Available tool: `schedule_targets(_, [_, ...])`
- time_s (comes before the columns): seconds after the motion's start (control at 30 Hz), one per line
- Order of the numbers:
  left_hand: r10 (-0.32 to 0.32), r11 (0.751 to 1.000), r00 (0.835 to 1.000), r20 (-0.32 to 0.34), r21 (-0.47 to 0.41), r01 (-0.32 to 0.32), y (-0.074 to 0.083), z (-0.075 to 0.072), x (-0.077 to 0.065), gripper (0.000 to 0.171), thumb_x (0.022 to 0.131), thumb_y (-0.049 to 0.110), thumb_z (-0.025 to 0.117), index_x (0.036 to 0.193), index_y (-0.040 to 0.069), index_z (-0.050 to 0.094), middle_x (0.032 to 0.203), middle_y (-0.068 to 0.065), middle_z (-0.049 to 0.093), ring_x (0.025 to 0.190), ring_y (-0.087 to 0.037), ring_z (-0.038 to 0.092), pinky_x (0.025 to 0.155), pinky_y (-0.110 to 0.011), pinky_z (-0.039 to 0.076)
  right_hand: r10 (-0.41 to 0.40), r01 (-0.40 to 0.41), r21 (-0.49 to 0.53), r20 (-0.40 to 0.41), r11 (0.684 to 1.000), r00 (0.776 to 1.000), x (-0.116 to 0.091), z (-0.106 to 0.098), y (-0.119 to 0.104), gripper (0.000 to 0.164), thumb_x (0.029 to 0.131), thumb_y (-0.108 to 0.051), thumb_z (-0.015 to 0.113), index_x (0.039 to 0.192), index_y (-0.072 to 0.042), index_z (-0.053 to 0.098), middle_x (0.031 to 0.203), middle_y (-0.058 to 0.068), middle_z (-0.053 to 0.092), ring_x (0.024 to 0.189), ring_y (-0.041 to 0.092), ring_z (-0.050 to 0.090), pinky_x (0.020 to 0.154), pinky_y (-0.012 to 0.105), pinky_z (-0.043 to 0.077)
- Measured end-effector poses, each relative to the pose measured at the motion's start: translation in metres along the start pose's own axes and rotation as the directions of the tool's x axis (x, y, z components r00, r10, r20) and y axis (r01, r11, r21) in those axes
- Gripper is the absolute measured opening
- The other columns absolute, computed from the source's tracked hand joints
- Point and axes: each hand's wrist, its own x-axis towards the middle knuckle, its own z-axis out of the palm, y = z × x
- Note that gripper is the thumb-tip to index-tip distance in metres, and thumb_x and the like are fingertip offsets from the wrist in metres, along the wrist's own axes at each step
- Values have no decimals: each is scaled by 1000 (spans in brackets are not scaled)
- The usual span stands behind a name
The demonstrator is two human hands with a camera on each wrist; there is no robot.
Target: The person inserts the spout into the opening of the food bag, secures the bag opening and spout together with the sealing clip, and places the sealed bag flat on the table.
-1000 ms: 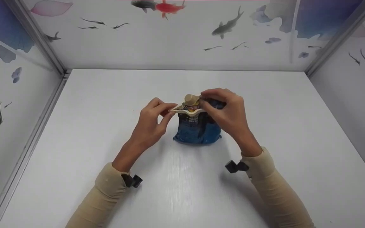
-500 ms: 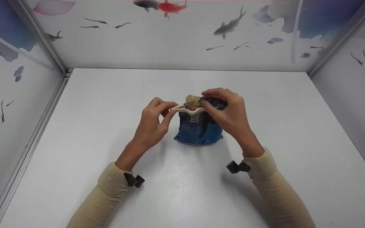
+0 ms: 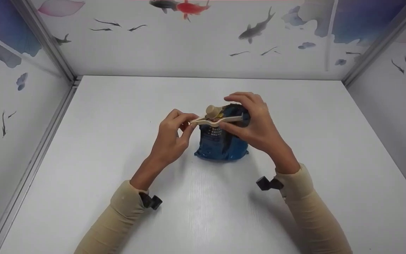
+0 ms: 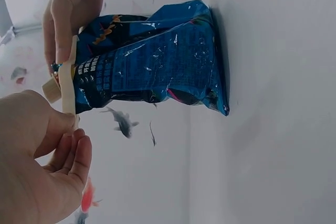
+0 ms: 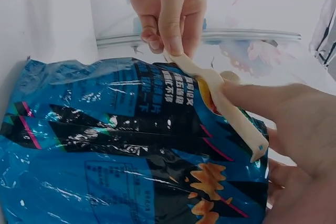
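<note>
Pale fish-print walls round smooth white table. Glossy, crinkled blue bag stands upright between hands, mostly below fingertips. Cream clip with round spout runs from left fingertips past right thumb. Left hand pinches clip's end; right hand has thumb against clip, index finger well apart. Bag probably light, slippery, crushable: hold near top. Clip looks stiff; ends offer best grip.
</note>
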Motion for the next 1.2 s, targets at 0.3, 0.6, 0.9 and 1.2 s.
schedule_targets(0.3, [0,1000,1000,31,-25,1,-3,0,1,22,108,13,68,128,8,75,111,-7,64,104,-14,66,95,-28,61,-49,47,48,51,998,997,1,-4,2,63,95,-20,87,152,-17,59,141,5,69,134,21,64,120,50,49])
schedule_targets(0.6, [49,992,999,20,-119,-46,-1,5,3,30,109,17,66,137,7,69,129,-7,68,121,-15,69,105,-25,59,-129,130,43,-14,991,992,4,-4,5,51,96,-19,85,143,-18,66,141,1,65,130,14,62,115,40,54])
schedule_targets(0.9, [57,991,998,8,-124,-55,0,9,8,40,109,24,67,148,14,64,120,-6,70,115,-13,70,100,-26,62,-156,156,5,-68,988,985,4,-2,7,37,97,-22,84,132,-16,72,149,9,62,141,21,59,117,47,54])
schedule_targets(1.2, [73,992,997,-33,-105,-76,2,16,18,38,112,34,63,149,26,67,107,-4,64,95,-12,60,86,-36,61,-172,172,-7,-64,985,983,3,-1,9,20,99,-23,82,115,-13,79,150,9,62,137,22,62,111,44,58])
